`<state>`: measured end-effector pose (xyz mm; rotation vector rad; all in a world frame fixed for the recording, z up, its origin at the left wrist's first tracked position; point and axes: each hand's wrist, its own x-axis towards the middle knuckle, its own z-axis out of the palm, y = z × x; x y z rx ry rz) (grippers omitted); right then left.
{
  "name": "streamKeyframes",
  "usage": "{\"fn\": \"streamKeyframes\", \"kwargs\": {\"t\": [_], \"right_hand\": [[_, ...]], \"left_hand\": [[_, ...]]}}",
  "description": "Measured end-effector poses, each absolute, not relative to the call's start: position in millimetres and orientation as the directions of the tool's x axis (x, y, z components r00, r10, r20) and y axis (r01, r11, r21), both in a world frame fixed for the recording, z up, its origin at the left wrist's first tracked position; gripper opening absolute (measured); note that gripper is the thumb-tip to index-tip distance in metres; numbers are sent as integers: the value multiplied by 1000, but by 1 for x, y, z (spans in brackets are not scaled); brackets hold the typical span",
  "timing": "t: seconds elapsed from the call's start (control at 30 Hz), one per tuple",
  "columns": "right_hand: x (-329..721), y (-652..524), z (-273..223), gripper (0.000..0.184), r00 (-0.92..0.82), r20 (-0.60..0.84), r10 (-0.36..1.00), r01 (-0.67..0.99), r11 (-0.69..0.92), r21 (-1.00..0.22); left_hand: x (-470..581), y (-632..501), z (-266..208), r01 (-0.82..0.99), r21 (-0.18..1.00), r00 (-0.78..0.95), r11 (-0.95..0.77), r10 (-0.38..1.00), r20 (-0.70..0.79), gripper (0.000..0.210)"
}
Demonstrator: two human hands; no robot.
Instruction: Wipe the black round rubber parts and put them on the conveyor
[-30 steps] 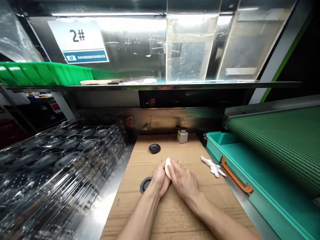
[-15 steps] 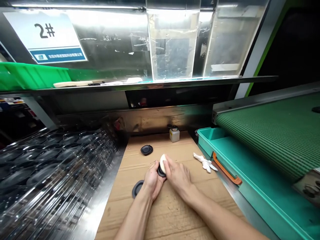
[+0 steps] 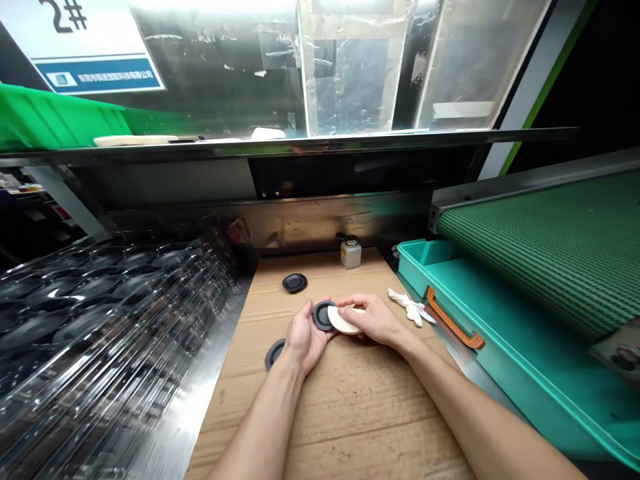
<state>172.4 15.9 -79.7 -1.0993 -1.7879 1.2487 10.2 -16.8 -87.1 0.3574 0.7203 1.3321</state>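
We are listing a cardboard sheet (image 3: 340,427) lying on a metal bench (image 3: 197,383), a steel shelf (image 3: 280,148) running behind, and a green conveyor belt (image 3: 550,233) occupying the right. We are noting a teal tray (image 3: 545,400) sitting beside the cardboard, a green bin (image 3: 55,120) standing on the shelf, and stacked clear trays (image 3: 115,373) holding black round parts (image 3: 103,285). Above the cardboard, our left hand (image 3: 305,340) is grasping a dark grey disc (image 3: 319,319), broad-rimmed; our right hand (image 3: 375,320) is pinching a flat cream pad (image 3: 341,323), partly overlapping it.
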Motion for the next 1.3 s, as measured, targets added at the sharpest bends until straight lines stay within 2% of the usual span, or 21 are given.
{"fn": "streamKeyframes", "kwargs": {"t": [0.1, 0.2, 0.27, 0.33, 0.4, 0.53, 0.6, 0.7, 0.77, 0.87, 0.93, 0.97, 1.03, 1.1, 1.2, 1.3], "right_hand": [[163, 8, -81, 31, -373, 177, 911, 295, 297, -908], [155, 5, -81, 25, -380, 301, 875, 263, 414, -872], [159, 7, -79, 24, -471, 239, 849, 280, 401, -872], [168, 11, -74, 23, -535, 114, 837, 354, 345, -869], [176, 14, -70, 22, -511, 67, 857, 417, 316, -852], [174, 13, -71, 24, -412, 219, 885, 348, 375, -860], [171, 12, -72, 22, -457, 214, 863, 295, 374, -879], [177, 13, -69, 20, -572, 29, 820, 350, 276, -895], [185, 16, -64, 21, -552, -36, 833, 418, 239, -877], [187, 19, -62, 23, -438, 118, 891, 415, 317, -853], [181, 19, -65, 24, -462, 204, 863, 375, 398, -837], [177, 18, -68, 23, -503, 203, 840, 369, 422, -828], [172, 16, -72, 23, -525, 182, 831, 424, 441, -791], [167, 13, -74, 26, -432, 225, 874, 533, 448, -718], [158, 5, -75, 31, -311, 337, 889, 693, 454, -559], [147, -2, -75, 34, -237, 342, 910, 833, 371, -411]], "left_hand": [[13, -18, -89, -726, 658, 39, 199, 968, -249, 25], [17, -20, -91, -694, 708, -10, 129, 982, -188, 20], [19, -22, -91, -668, 736, -30, 109, 984, -174, 19], [20, -23, -90, -632, 765, -22, 127, 983, -181, 19], [21, -24, -89, -603, 783, 7, 151, 983, -184, 19], [23, -22, -90, -591, 792, 29, 151, 986, -166, 19], [24, -21, -91, -603, 788, 13, 129, 988, -152, 19], [24, -21, -90, -603, 787, -23, 132, 983, -183, 20], [24, -22, -89, -585, 796, -22, 157, 978, -209, 20], [24, -22, -88, -577, 799, 15, 171, 980, -199, 19], [24, -21, -88, -599, 781, 33, 176, 980, -196, 21], [23, -21, -88, -611, 770, 35, 182, 978, -204, 22], [22, -20, -89, -625, 755, 18, 196, 971, -237, 25], [21, -19, -89, -629, 749, 8, 208, 965, -261, 25], [21, -18, -91, -640, 746, 11, 185, 973, -232, 22], [22, -18, -92, -636, 755, 3, 159, 979, -204, 23]]}}
